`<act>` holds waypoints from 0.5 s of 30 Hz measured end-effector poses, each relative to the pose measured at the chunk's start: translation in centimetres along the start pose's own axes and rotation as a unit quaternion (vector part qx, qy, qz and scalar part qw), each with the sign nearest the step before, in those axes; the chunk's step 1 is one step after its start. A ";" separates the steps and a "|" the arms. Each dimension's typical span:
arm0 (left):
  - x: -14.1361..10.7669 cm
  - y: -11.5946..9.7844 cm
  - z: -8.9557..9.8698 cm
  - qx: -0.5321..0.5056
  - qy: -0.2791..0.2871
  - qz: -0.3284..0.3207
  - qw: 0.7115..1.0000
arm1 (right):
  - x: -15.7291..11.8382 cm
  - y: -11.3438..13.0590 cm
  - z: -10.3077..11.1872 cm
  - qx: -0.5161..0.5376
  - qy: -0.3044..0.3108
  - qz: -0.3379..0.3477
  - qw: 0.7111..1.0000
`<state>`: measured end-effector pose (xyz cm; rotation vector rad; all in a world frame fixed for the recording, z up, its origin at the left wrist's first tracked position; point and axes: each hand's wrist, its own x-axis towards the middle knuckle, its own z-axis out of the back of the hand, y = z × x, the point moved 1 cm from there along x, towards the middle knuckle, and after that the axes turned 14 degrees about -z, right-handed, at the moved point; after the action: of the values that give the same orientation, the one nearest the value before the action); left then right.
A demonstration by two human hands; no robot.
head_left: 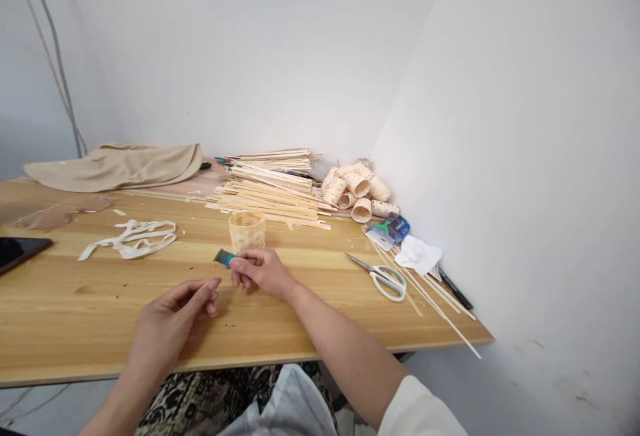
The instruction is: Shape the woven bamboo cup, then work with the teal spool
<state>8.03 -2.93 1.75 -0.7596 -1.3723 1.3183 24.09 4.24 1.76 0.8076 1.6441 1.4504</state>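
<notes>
Between thumb and fingers, my right hand (263, 272) pinches a small flat piece (224, 257), blue-green with a dark end. Just behind that hand, a small round basket (247, 231) woven from pale strips stands upright on the wooden table (90, 309). My left hand (183, 306) is closed in a pinch, lower and to the left, apart from the right one; whatever its fingertips hold, if anything, is too small to make out.
Bundles of pale strips (273, 186) lie behind the basket, beside a pile of woven tubes (355, 186). Scissors (385, 279), loose strips and a black pen (455, 288) are right. White ribbon (143, 239), beige cloth (120, 166) and a phone (20, 253) are left.
</notes>
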 end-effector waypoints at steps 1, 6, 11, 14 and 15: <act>0.0 0.2 0.0 0.000 0.001 0.000 1.000 | 0.0 0.0 0.1 0.003 -0.006 0.004 1.000; 0.1 1.1 0.0 -0.063 -0.034 0.027 0.997 | 0.0 -0.1 0.2 0.009 -0.017 0.000 1.000; 0.2 -0.3 -0.3 -0.029 0.000 0.049 0.998 | 0.2 -0.5 -0.2 -0.006 0.016 -0.027 0.999; 0.2 -1.7 -0.6 -0.003 -0.029 0.045 0.999 | 0.2 -0.6 -0.5 -0.017 0.041 -0.044 0.998; 0.1 -2.0 -0.7 0.001 -0.042 0.052 0.998 | 0.2 -0.7 -0.5 -0.021 0.048 -0.047 0.998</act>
<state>9.06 -2.98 3.58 -0.7912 -1.4135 1.4462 23.56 4.06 1.09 0.6371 1.6949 1.4716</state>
